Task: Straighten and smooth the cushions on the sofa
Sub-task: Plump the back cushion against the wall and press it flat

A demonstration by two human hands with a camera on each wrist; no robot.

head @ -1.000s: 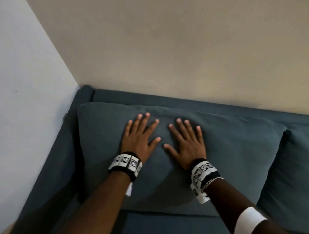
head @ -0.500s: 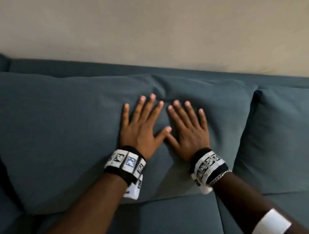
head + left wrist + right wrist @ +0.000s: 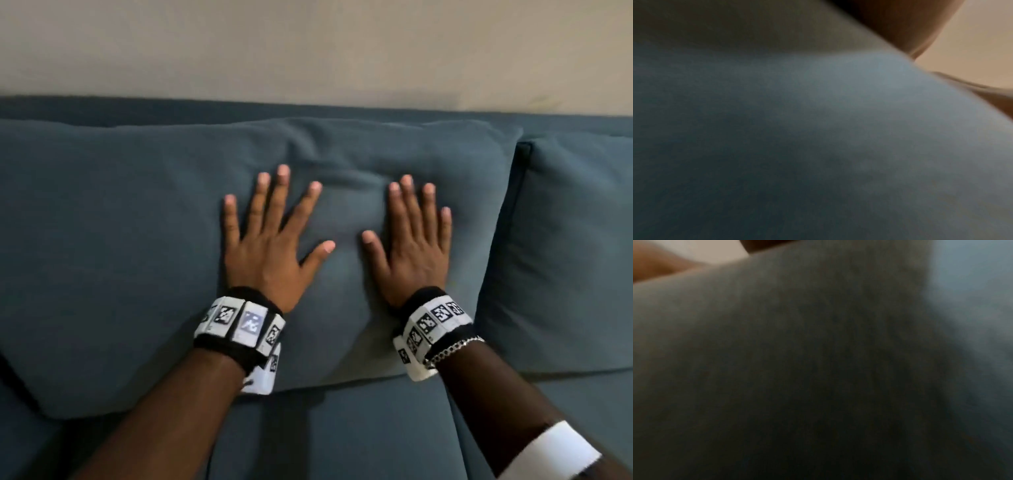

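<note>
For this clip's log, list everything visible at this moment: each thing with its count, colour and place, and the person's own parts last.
back cushion: 1, blue-grey, leaning on the sofa back, under both hands, creased between them
second back cushion: 1, blue-grey, right of the first, partly cut off
sofa: 1, blue-grey, seat in front, back rail along the wall
wall: 1, beige, behind the sofa
wrist bands: 2, black with white marker tiles, one per wrist
chain bracelet: 1, silver, right wrist
left hand: fingers spread, flat on the first cushion
right hand: fingers straight, flat on the same cushion
</note>
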